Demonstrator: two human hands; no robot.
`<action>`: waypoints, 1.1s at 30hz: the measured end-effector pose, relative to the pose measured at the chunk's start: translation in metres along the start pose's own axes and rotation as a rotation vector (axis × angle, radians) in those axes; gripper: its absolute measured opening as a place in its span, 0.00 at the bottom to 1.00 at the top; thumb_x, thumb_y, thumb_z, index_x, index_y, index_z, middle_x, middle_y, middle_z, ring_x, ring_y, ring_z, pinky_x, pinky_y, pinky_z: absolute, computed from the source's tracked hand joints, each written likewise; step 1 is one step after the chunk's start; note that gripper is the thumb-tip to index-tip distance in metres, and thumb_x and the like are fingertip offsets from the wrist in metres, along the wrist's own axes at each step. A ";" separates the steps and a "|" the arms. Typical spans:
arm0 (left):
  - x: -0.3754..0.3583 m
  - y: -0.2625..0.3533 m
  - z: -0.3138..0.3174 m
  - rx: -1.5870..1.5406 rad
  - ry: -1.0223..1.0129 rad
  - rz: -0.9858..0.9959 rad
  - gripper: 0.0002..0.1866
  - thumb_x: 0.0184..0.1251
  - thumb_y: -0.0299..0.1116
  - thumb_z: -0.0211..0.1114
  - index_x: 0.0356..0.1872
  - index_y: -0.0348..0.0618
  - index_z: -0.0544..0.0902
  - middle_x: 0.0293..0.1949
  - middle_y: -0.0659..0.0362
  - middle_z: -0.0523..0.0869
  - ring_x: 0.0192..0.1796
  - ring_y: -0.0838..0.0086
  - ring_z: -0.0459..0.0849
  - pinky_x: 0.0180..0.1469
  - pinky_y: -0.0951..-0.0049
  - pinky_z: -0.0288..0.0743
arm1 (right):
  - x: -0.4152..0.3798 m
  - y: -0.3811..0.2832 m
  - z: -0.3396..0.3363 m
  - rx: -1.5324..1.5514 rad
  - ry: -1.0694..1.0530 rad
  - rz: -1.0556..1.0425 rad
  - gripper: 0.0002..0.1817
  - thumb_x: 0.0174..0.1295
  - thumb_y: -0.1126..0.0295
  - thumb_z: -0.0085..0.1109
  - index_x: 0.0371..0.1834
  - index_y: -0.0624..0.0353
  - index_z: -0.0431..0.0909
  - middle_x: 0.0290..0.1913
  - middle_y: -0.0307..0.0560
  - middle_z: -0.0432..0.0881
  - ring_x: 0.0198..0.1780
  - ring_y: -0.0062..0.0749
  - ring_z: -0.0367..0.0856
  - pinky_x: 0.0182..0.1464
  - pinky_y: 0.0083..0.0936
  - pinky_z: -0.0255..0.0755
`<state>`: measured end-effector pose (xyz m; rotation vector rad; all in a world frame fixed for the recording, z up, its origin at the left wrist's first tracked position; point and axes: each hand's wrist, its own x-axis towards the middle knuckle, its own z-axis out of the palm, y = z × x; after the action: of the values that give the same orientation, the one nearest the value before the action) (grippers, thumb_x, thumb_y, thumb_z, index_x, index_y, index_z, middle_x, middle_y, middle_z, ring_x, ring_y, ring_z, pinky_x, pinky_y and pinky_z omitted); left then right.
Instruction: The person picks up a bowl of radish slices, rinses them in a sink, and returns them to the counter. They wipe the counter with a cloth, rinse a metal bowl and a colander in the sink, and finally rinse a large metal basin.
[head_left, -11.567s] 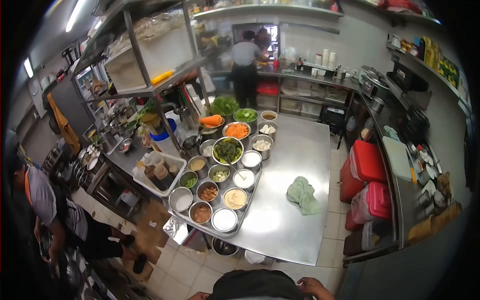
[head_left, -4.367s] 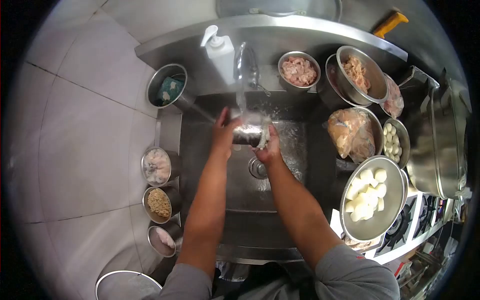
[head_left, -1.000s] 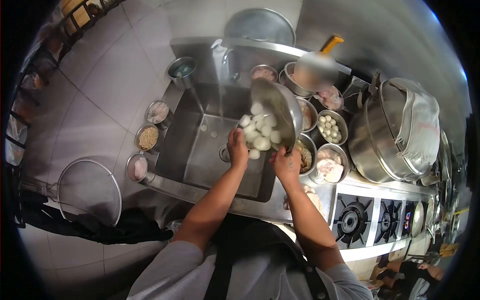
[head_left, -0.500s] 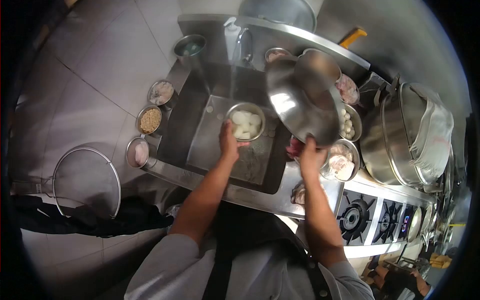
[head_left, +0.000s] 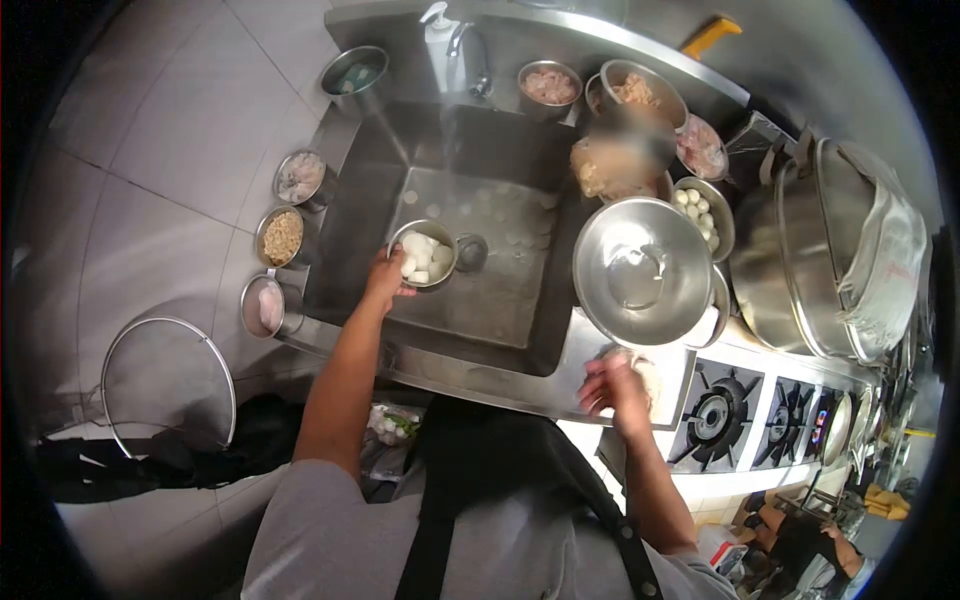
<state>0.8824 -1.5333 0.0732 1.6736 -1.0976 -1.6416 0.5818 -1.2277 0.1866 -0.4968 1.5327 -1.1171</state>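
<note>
My left hand [head_left: 382,280] grips the side of a small metal bowl [head_left: 452,272] over the left part of the sink. Chunky white pieces [head_left: 424,256], some round and some blocky, fill it. A large metal mixing bowl [head_left: 592,250] rests upright at the sink's right side, partly over other containers, with a little liquid in its bottom. Just below it, my right hand [head_left: 612,386] is over the counter, fingers apart and holding nothing. Beside and partly behind that hand lies a pale item [head_left: 648,385] whose kind I cannot make out.
Water runs from the faucet [head_left: 468,55] into the sink [head_left: 480,325]; pale round slices lie there. Metal containers of food, such as peanuts [head_left: 283,238] and white balls [head_left: 696,212], line both sides. A big pot [head_left: 780,270] and stove burners [head_left: 716,412] stand right.
My right hand has let go of the large mixing bowl, which was tilted and now sits upright, and has moved down toward me. My left hand has shifted left with the small bowl.
</note>
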 end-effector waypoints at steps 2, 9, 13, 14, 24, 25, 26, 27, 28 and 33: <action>0.021 -0.010 -0.007 0.070 -0.006 -0.037 0.24 0.74 0.48 0.49 0.61 0.42 0.69 0.49 0.49 0.80 0.39 0.60 0.86 0.26 0.63 0.85 | 0.004 -0.012 0.044 -0.334 -0.178 0.088 0.27 0.66 0.47 0.52 0.38 0.66 0.77 0.23 0.46 0.81 0.23 0.26 0.81 0.23 0.20 0.72; 0.109 -0.055 -0.012 0.497 0.091 -0.110 0.20 0.73 0.44 0.51 0.55 0.41 0.76 0.42 0.51 0.83 0.39 0.64 0.85 0.28 0.64 0.83 | 0.245 0.106 0.148 -0.961 -0.310 0.230 0.24 0.67 0.59 0.50 0.60 0.64 0.70 0.59 0.60 0.74 0.61 0.50 0.72 0.61 0.42 0.67; 0.157 -0.088 -0.012 0.496 0.060 -0.172 0.19 0.70 0.40 0.53 0.56 0.41 0.78 0.46 0.49 0.84 0.46 0.59 0.84 0.43 0.61 0.77 | 0.329 0.242 0.162 -1.287 -0.183 0.309 0.23 0.65 0.56 0.52 0.52 0.66 0.76 0.59 0.61 0.74 0.63 0.45 0.71 0.61 0.40 0.66; 0.165 -0.102 -0.016 0.535 0.032 -0.163 0.19 0.69 0.39 0.53 0.56 0.41 0.78 0.48 0.47 0.84 0.50 0.57 0.82 0.50 0.61 0.74 | 0.333 0.258 0.165 -1.277 -0.202 0.329 0.23 0.65 0.56 0.52 0.52 0.66 0.76 0.59 0.61 0.74 0.63 0.45 0.71 0.61 0.40 0.66; 0.252 -0.226 -0.026 0.669 0.080 0.041 0.24 0.72 0.43 0.50 0.62 0.39 0.72 0.60 0.44 0.75 0.62 0.49 0.74 0.62 0.57 0.66 | 0.330 0.291 0.156 -1.419 -0.201 0.362 0.23 0.63 0.61 0.51 0.57 0.64 0.71 0.62 0.64 0.69 0.66 0.58 0.65 0.60 0.51 0.68; 0.260 -0.249 -0.033 0.802 0.197 0.149 0.24 0.72 0.43 0.50 0.63 0.39 0.70 0.63 0.44 0.72 0.63 0.49 0.71 0.64 0.58 0.64 | 0.324 0.272 0.166 -1.165 -0.059 0.526 0.23 0.63 0.62 0.51 0.59 0.61 0.71 0.62 0.65 0.70 0.65 0.57 0.67 0.59 0.51 0.68; 0.249 -0.229 -0.029 0.803 0.204 0.141 0.24 0.72 0.43 0.50 0.63 0.39 0.70 0.63 0.44 0.72 0.63 0.49 0.71 0.64 0.58 0.64 | 0.323 0.295 0.163 -1.168 -0.069 0.526 0.23 0.63 0.62 0.51 0.59 0.61 0.71 0.62 0.65 0.70 0.65 0.57 0.67 0.59 0.51 0.68; 0.228 -0.186 -0.015 0.817 0.227 0.254 0.25 0.72 0.42 0.52 0.65 0.39 0.68 0.64 0.44 0.70 0.64 0.49 0.70 0.66 0.58 0.63 | 0.320 0.340 0.153 -1.391 0.051 0.263 0.22 0.62 0.64 0.53 0.58 0.60 0.71 0.58 0.62 0.72 0.60 0.54 0.70 0.57 0.48 0.69; 0.214 -0.161 -0.007 0.832 0.246 0.368 0.26 0.71 0.41 0.54 0.66 0.39 0.67 0.64 0.44 0.69 0.65 0.49 0.69 0.67 0.59 0.62 | 0.317 0.367 0.149 -1.589 0.176 -0.012 0.21 0.60 0.66 0.55 0.58 0.58 0.71 0.55 0.59 0.74 0.56 0.51 0.74 0.56 0.45 0.70; 0.219 -0.169 0.003 0.658 0.149 0.366 0.24 0.68 0.35 0.57 0.63 0.41 0.70 0.61 0.46 0.73 0.63 0.52 0.71 0.66 0.61 0.64 | 0.351 0.197 0.225 -0.494 0.020 -0.079 0.22 0.60 0.62 0.59 0.53 0.63 0.71 0.51 0.59 0.75 0.53 0.52 0.74 0.57 0.43 0.68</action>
<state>0.8921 -1.6291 -0.1858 1.7849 -1.8682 -0.9562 0.7374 -1.5034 -0.1496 -0.8864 1.8243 -0.7960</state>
